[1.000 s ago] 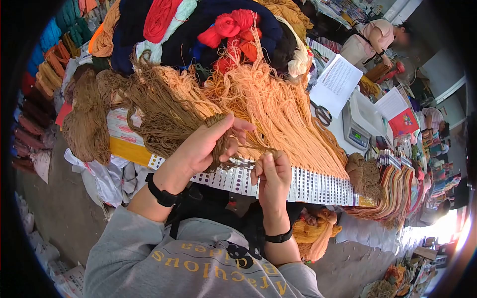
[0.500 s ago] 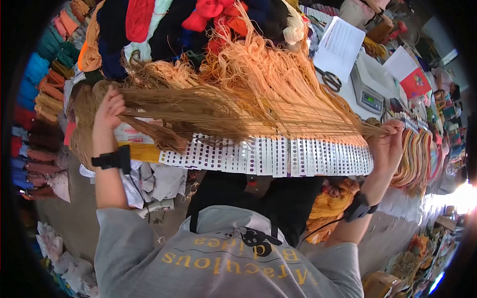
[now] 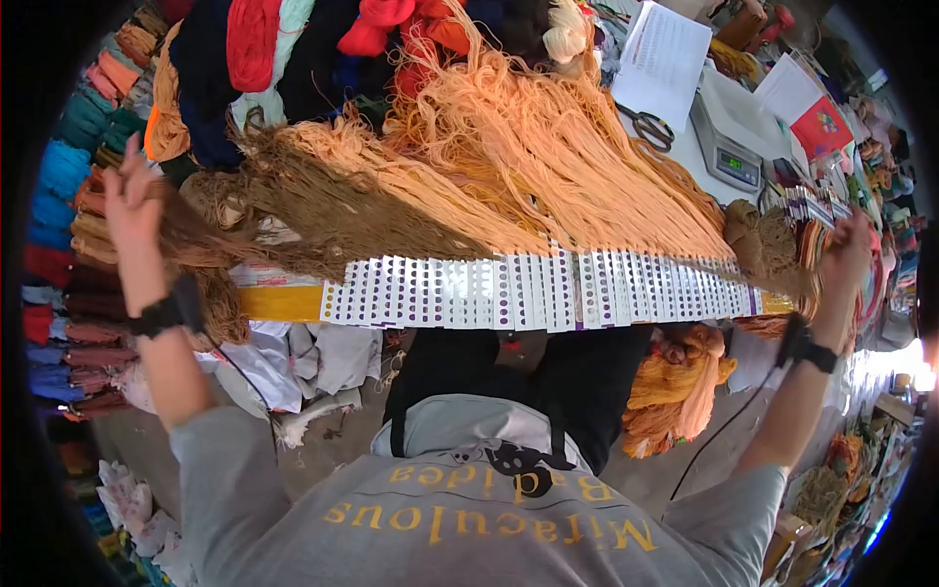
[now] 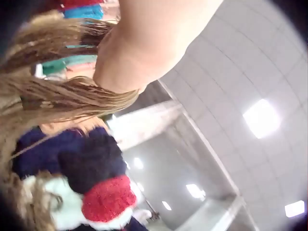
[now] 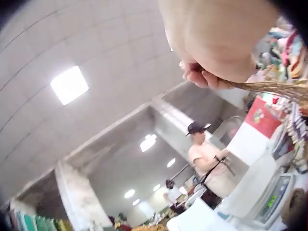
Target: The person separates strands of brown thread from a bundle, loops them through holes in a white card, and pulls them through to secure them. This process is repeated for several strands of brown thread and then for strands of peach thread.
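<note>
My left hand [image 3: 134, 205] is raised at the far left and grips brown yarn [image 3: 201, 235], which trails from it to the right. In the left wrist view, strands [image 4: 72, 98] loop around the hand in two thick bands. Far out on the right, my right hand [image 3: 846, 249] pinches brown yarn too; a thin bundle [image 5: 276, 89] runs from its fingers in the right wrist view. Between the hands, a row of white cards with punched holes [image 3: 469, 293] lies along the table's near edge. Dark brown yarn [image 3: 342, 201] and peach yarn [image 3: 577, 157] fan out from the cards.
Red [image 3: 252, 44], navy and mint skeins are heaped at the back. Scissors [image 3: 653, 129], a paper sheet [image 3: 660, 59] and a digital scale [image 3: 734, 147] stand at the right. A brown bundle [image 3: 758, 240] lies by the cards' right end. Another person [image 5: 209, 161] stands beyond.
Both hands have moved apart, from close together over the cards to far left and far right. The brown yarn was stretched between them half a second ago; now it trails lower and blurred.
</note>
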